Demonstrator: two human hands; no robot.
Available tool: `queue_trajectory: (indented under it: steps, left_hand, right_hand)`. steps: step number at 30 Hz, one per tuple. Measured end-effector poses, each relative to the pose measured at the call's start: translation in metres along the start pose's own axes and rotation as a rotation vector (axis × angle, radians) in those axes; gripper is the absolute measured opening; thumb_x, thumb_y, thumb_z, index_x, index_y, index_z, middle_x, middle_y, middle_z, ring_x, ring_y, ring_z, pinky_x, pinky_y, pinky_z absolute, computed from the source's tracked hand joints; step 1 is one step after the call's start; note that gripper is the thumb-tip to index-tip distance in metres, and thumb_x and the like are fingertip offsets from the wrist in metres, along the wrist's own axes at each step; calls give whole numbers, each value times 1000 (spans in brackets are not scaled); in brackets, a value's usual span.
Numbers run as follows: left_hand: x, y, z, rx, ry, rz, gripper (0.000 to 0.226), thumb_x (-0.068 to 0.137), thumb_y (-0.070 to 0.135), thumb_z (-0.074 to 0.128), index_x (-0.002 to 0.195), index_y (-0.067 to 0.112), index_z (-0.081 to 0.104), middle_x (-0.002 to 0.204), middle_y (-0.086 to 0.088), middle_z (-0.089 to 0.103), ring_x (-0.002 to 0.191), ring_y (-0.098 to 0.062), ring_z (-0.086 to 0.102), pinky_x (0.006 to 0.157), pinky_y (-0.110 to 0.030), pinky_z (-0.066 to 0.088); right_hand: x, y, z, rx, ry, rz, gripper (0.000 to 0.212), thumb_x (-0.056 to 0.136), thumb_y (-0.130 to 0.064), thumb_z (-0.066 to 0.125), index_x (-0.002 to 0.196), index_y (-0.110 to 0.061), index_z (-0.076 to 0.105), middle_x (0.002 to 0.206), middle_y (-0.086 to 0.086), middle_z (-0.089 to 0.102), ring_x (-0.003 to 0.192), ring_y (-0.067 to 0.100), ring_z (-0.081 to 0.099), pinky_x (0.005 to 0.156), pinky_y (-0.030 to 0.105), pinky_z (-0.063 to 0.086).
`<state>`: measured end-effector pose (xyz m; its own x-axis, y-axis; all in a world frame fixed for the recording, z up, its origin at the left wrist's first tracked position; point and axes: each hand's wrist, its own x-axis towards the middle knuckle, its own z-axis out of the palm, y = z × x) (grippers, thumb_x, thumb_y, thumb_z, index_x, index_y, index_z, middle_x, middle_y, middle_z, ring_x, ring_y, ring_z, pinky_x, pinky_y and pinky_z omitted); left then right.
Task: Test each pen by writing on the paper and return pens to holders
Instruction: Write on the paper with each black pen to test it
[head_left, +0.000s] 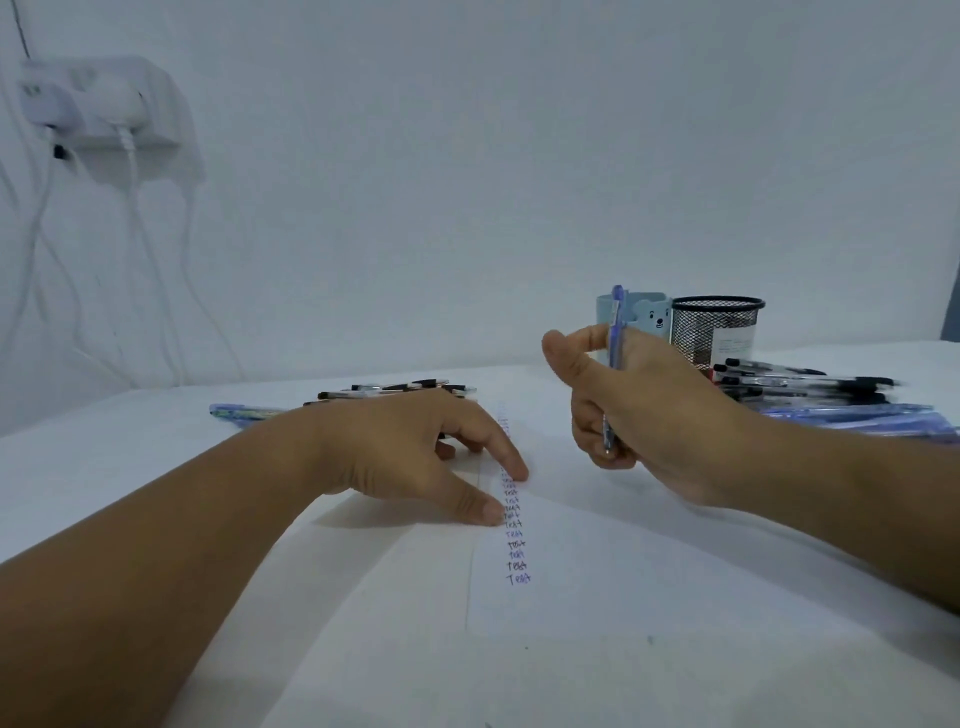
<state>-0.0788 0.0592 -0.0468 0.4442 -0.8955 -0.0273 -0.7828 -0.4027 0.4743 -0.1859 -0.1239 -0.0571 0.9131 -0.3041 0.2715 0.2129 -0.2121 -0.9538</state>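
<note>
Inspecting the scene from the head view, we found the right hand (639, 410) raised above the paper (597, 571), its fingers curled around a blue pen (613, 364). That pen stood nearly upright, upper end high and lower end down among the fingers; whether the point was out we could not tell. The left hand (415, 447) rested on the paper with fingers spread and fairly straight, thumb and forefinger pressing the sheet beside a column of written test words (514, 519). It held nothing.

Behind the right hand stood two holders on the tabletop (130, 467): a light blue bear holder (652, 317) and a black mesh holder (719, 327), side by side. A pile of black-capped pens (800, 384) lay just right of the mesh holder, and a second pile of pens (400, 389) lay beyond the left hand.

We judged the pen to be light, stiff and smooth-barrelled, liable to roll if laid down loose and to slip if pinched near its upper end. A hold low on the barrel would suit writing; a hold at mid-barrel would suit dropping it into a holder. The paper looked thin and apt to slide, so the pressing hand served as a needed anchor. Many pens lay outside the holders, so we assessed the task as well short of complete.
</note>
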Motion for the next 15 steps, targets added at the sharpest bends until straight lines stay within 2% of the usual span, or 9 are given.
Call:
queue_trajectory:
  steps: [2,6,9,12,15]
  left_hand:
    - [0,0,0,0,-1,-4,30,79,34,85,106,42,74,123,26,62,123,9,49,112,-24,39]
    - [0,-1,-1,-7,-3,-10,31,79,35,85,106,44,74,125,25,61,125,8,48,112,-24,38]
    - [1,-2,-1,-13,-4,-10,31,79,35,85,105,45,74,125,26,60,125,7,48,112,-24,38]
    - [2,-2,-1,-13,0,-9,31,79,34,85,106,45,74,124,27,60,124,8,48,111,-23,38]
    - [2,-3,-1,-19,0,-6,30,79,34,85,104,45,74,123,29,61,123,9,49,110,-22,38]
  right_hand:
    - [0,1,1,-20,4,12,58,83,-66,52,114,-17,51,46,-1,43,39,15,40,41,21,30]
    - [0,2,3,67,-16,84,58,98,-65,31,111,-14,57,46,2,40,34,15,34,41,18,26]
    - [1,3,0,69,-23,106,57,104,-58,29,101,-9,58,46,4,39,34,17,33,43,18,25]
    - [2,2,-3,107,-27,100,43,107,-40,35,88,-9,57,49,6,41,37,17,33,44,20,24]
    - [3,1,-5,132,-12,93,30,105,-32,41,87,-11,55,49,2,34,38,15,25,42,20,19]
